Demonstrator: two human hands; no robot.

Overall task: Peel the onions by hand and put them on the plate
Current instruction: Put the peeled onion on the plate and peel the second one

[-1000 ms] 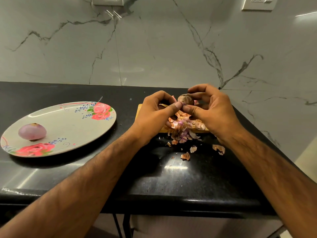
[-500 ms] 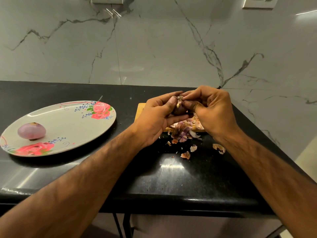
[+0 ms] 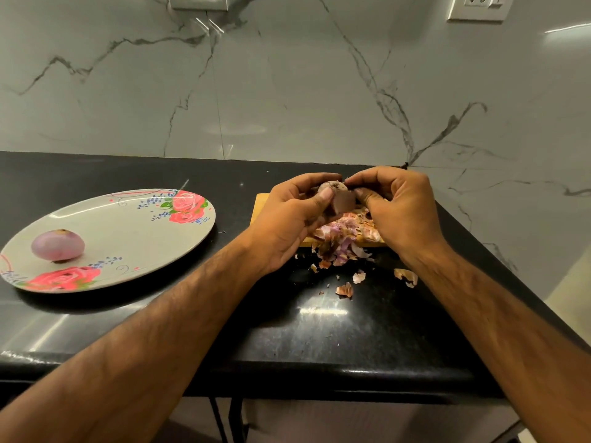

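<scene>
Now, far left of the hands, a peeled onion [image 3: 58, 245] is lying on the plate [image 3: 128, 238]. The left hand [image 3: 287, 219] is gripping the onion [image 3: 343, 199], newly turned, pale flesh showing; the right hand [image 3: 403, 212] is pinching its top. Peeling is likely finishing.

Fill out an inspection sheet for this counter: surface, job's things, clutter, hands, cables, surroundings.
Surface: glossy black countertop, with a wooden board under the hands.
Job's things: a peeled onion lies on the floral plate; a second onion is held above the board, partly peeled.
Clutter: a skin pile spills over the board's front edge; loose scraps lie on the countertop.
Hands: the left hand grips the second onion; the right hand pinches at its top.
Cables: nothing seen.
Surroundings: marble-patterned wall with a wall socket at upper right.
</scene>
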